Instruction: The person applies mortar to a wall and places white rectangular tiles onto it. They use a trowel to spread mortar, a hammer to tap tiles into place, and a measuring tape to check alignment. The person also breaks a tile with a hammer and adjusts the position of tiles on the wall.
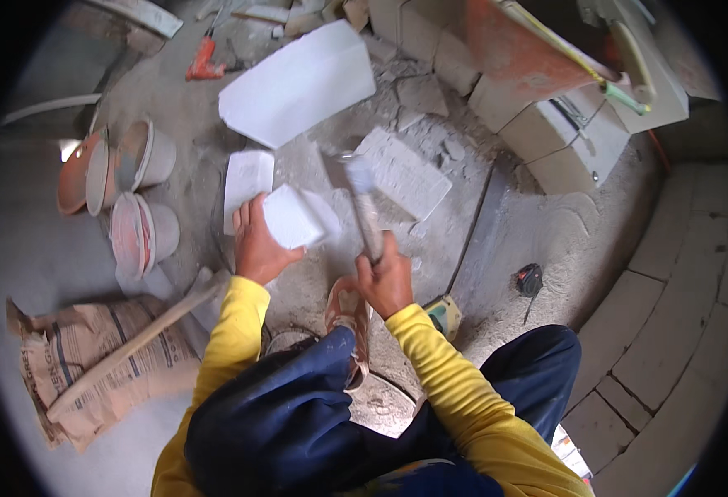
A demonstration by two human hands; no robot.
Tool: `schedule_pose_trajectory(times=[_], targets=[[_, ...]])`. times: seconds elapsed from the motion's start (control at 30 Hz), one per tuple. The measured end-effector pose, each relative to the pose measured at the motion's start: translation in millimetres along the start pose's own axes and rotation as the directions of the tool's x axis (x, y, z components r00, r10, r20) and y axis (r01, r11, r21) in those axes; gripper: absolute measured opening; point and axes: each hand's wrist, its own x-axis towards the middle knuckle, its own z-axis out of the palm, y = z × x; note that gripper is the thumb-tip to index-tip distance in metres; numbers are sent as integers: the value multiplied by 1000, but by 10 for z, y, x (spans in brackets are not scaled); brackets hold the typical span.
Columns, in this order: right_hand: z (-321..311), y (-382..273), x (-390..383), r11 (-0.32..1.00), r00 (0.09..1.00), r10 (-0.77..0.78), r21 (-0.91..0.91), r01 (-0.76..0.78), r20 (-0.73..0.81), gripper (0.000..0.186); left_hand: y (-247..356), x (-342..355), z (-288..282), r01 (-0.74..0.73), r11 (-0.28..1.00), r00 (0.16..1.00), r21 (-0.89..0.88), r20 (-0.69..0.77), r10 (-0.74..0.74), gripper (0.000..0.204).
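My left hand point(263, 247) grips a small white block point(291, 217), thumb on its near edge and fingers along its left side. In my right hand point(387, 280) is the wooden handle of a hammer point(367, 217), its head up and just right of the block. The hammer's broad, flat head is smeared by motion, so its exact shape is unclear. Another white block piece point(248, 176) lies against the far left side of the held one. Beyond them rests a large white block point(297, 83). A flat, pale slab point(403, 172) lies to the right of the hammer.
Stacked buckets point(157, 156) and a paper sack point(107, 356) with a long wooden handle point(136, 344) across it are at left. A red power tool point(206, 62) lies far off. Rubble point(455, 149), a tape measure point(528, 280) and a block wall point(629, 331) are rightward.
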Motion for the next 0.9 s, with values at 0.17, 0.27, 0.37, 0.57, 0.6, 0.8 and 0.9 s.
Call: schedule_pose_trajectory(times=[0.17, 0.27, 0.37, 0.57, 0.6, 0.8, 0.9], targets=[[2, 677, 95, 971, 995, 67, -233, -49, 74, 44, 287, 220, 95, -23, 997, 1000, -70, 7, 23, 103], [-49, 320, 46, 992, 997, -33, -116, 41, 67, 45, 110, 122, 45, 13, 1000, 1000, 2, 7, -13, 104], [9, 283, -130, 998, 997, -61, 10, 61, -44, 42, 138, 126, 35, -21, 1000, 1000, -14, 3, 21, 106], [-34, 381, 168, 986, 997, -72, -150, 76, 36, 35, 109, 134, 58, 17, 1000, 1000, 1, 15, -17, 106], [0, 250, 65, 996, 997, -77, -51, 75, -29, 35, 75, 65, 35, 12, 1000, 1000, -4, 22, -11, 106], [53, 601, 231, 974, 988, 102, -213, -77, 112, 30, 179, 211, 148, -78, 996, 997, -35, -15, 77, 105], [-60, 544, 277, 987, 989, 73, -149, -54, 128, 37, 165, 130, -13, -48, 994, 998, -101, 33, 52, 107]])
